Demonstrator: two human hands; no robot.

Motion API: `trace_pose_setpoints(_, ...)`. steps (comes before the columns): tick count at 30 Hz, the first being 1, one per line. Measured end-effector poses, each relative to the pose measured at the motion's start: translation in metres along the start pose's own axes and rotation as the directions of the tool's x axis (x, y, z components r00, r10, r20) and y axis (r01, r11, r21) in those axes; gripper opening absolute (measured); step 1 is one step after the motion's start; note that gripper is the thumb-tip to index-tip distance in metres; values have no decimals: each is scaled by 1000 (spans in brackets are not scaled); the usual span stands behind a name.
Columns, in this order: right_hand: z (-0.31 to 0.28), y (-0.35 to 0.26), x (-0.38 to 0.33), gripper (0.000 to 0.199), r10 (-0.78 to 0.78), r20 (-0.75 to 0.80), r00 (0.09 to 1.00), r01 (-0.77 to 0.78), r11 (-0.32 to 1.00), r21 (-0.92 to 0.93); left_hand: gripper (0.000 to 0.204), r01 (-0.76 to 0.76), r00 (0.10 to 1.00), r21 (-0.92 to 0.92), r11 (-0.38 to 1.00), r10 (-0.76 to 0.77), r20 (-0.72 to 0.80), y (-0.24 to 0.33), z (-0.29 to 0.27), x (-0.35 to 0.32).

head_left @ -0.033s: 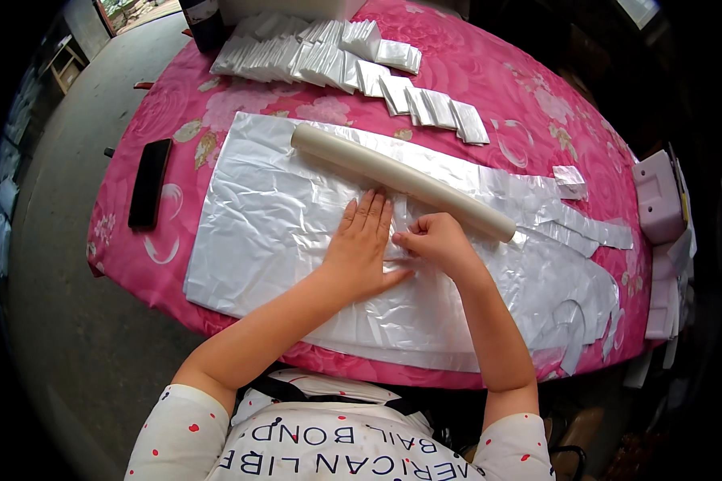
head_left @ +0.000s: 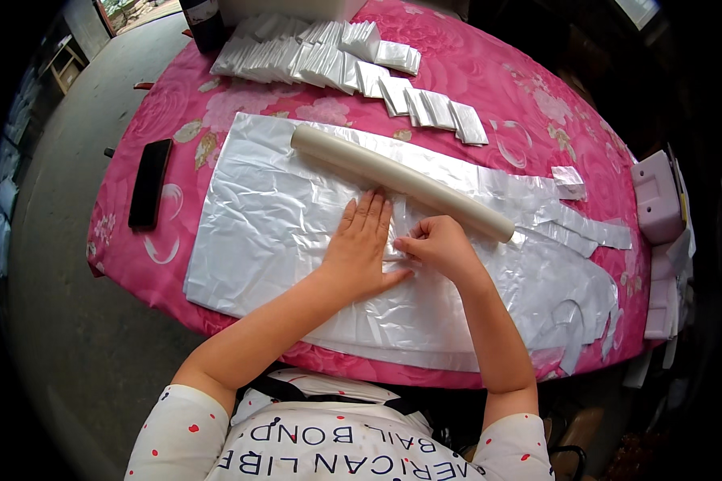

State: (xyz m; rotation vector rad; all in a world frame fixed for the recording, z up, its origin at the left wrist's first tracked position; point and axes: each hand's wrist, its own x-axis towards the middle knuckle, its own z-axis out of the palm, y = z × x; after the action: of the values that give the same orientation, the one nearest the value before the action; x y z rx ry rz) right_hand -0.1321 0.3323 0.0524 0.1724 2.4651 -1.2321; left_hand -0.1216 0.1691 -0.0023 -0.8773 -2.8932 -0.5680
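Note:
My left hand [head_left: 359, 244] lies flat with its fingers stretched out, pressing on a small folded piece of clear plastic [head_left: 393, 248] that is partly under it. Beside it, my right hand [head_left: 439, 246] is closed in a pinch at the right edge of this folded plastic bag. Both rest over a wide stack of whitish, crinkled plastic bags [head_left: 257, 212] with cut, strap-like ends on the right. A long pale roller or tube [head_left: 401, 180] lies slantwise across the stack, just beyond my fingertips.
Several small folded plastic packets [head_left: 321, 60] stand in rows at the back, and one folded packet [head_left: 569, 183] lies at the right. A black phone [head_left: 150, 184] is at the left. Pink plastic containers [head_left: 659, 200] sit by the right edge of the flowered pink tablecloth [head_left: 537, 104]. A dark bottle [head_left: 204, 24] stands far left.

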Motion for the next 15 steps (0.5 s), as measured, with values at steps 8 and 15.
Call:
trace_pose_setpoints(8,-19,8,-34,19,-46,-101,994,7,933,-360,101,-8,1000,-16,1000,8,6,0,-7,-2)
trace_pose_setpoints(15,27,2,-5,40,-781,-94,617,581,532,-616,77,-97,995,-115,989,94,-31,3,-24,-49)
